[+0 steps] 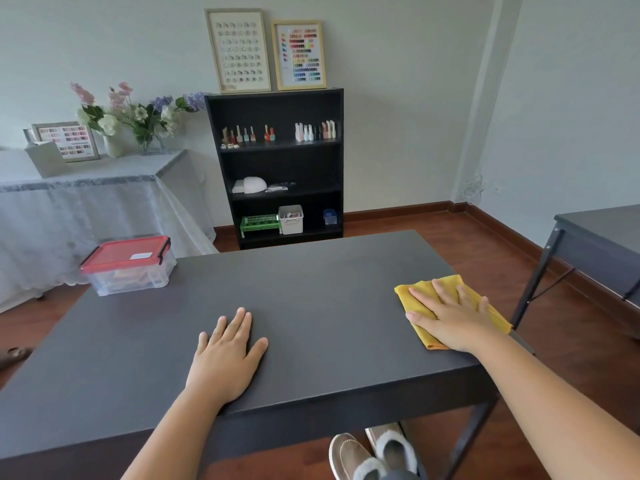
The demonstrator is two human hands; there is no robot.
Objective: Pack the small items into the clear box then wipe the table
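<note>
Table (311,289): dark grey top, filling the middle of the view, with thin dark metal legs on a red-brown wood floor; everything below is placed against it.
Side table (104,188): beyond the table's far left corner, draped in a pale lace cloth, carrying a vase of flowers (138,116) and a small framed colour chart.
Bookcase (280,164): black, against the wall beyond the table's far edge; rows of small bottles on the top shelf, a white dome-shaped device on the middle shelf, a green basket and a white bin on the bottom shelf. Two framed sample charts lean on the wall on top of it.
Second desk (602,244): dark, well apart to the right of the table, only partly in view.
Box (128,266): clear plastic with a red lid clipped shut, standing on the table's far left corner; pale items show faintly through its walls, too blurred to name.
Cloth (429,299): yellow, folded, lying flat near the table's right edge.
Right hand (453,317): spread flat, palm down, pressing on the cloth, fingers pointing toward the table's far left.
Left hand (228,355): flat and empty, palm down on the bare top near the table's front edge, fingers together.
Slippers (374,452): brown with grey fleece lining, under the table's front edge.
</note>
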